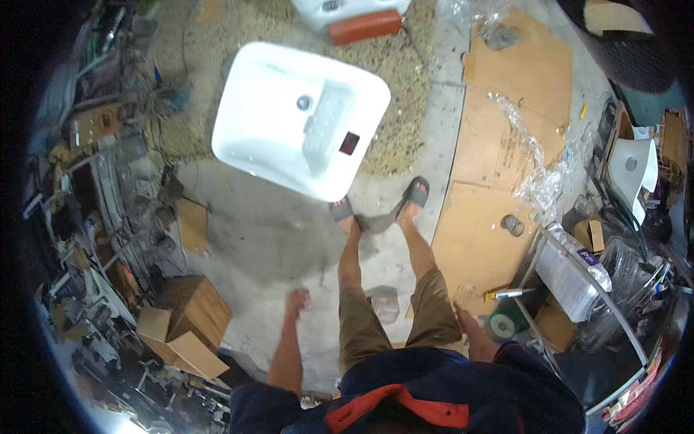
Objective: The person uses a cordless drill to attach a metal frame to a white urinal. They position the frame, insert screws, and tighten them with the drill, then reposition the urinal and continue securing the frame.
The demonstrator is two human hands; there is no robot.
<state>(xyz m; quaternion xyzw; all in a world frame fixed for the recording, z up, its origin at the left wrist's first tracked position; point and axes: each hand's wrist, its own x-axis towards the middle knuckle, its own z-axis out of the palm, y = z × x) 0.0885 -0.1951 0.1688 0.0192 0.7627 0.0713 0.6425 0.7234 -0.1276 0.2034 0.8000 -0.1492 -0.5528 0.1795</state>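
Note:
A white ceramic washbasin (pixel 260 134) with rounded corners rests on a speckled mat in front of me, just beyond my feet. Its round metal drain (pixel 305 103) shows, and a small dark square (pixel 349 143) sits on its flat ledge. Hanging at my left side, my left hand (pixel 297 299) is over the concrete floor, apart from the basin; its fingers are blurred. My right hand (pixel 463 312) hangs beside the right leg of my brown shorts, its fingers too small and partly hidden to read. I see nothing held in either hand.
Flattened cardboard (pixel 473 217) covers the floor on the right, with crumpled clear plastic (pixel 542 184) and a tape roll (pixel 512 225) on it. An opened carton (pixel 189 318) stands at left. Another white basin (pixel 318 11) and a red-brown block (pixel 365 27) lie at the far side.

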